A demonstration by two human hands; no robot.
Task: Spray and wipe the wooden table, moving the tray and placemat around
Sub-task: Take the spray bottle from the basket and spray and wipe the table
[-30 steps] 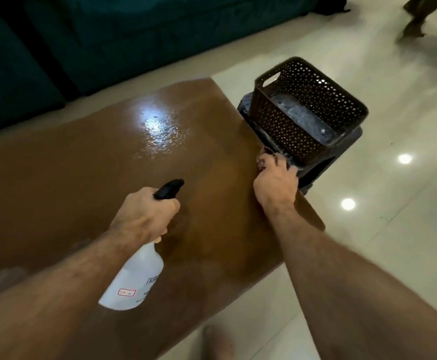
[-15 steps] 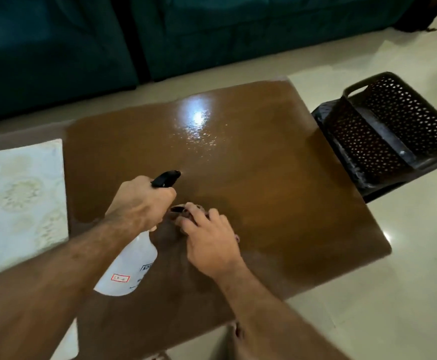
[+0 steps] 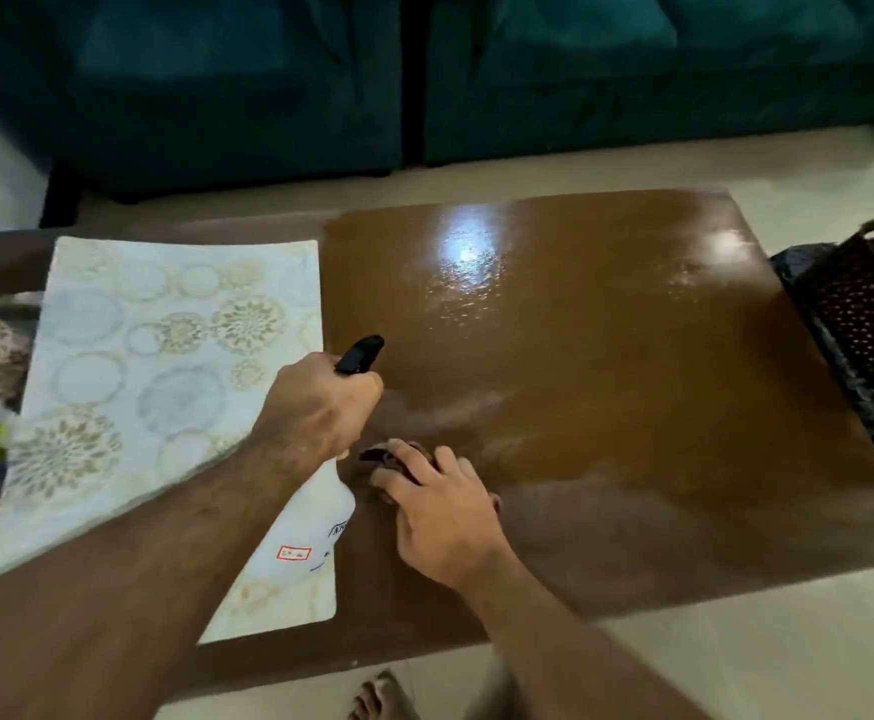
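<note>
The left hand (image 3: pixel 320 402) was wrapped around the neck of a white spray bottle (image 3: pixel 315 532) (its black nozzle pointing over the wet table (image 3: pixel 606 356)). The right hand (image 3: pixel 445 517) lay flat, fingers slightly spread, pressing a dark cloth (image 3: pixel 377 455) on the wood. The patterned placemat (image 3: pixel 164 366) covered the table's left part

Both forearms were bare to the frame edge, with no sleeve, watch or ring in view. The left hand (image 3: pixel 320 407) and right hand (image 3: pixel 445 517) wore no gloves. Below the table edge, a bare foot (image 3: pixel 372 693) showed its toes
</note>
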